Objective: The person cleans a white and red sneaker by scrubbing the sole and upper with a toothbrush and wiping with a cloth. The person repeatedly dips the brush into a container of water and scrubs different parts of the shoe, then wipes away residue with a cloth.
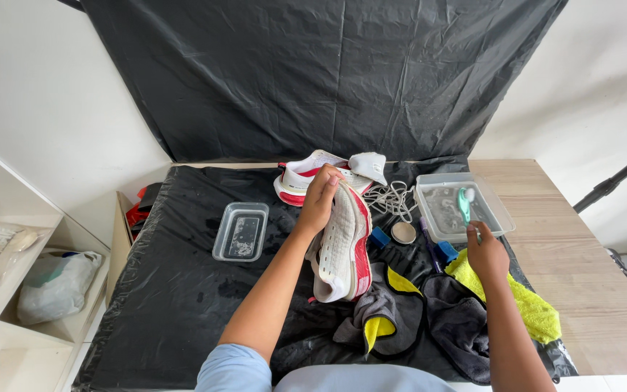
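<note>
Sneaker (342,247) white-red, gripped by left hand (320,200) | right hand (485,250) grips teal toothbrush (464,205) over tray (498,210)

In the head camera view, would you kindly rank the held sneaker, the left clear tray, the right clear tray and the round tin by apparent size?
1. Held sneaker, largest.
2. Right clear tray.
3. Left clear tray, somewhat smaller; both trays lie about equally far away, so this holds.
4. Round tin, smallest.

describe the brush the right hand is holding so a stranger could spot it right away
Start at the black sheet over the table, then go to the clear water tub at its right edge. The toothbrush is held over that tub by the right hand. It is the only teal-handled thing there, with a white head.
</note>
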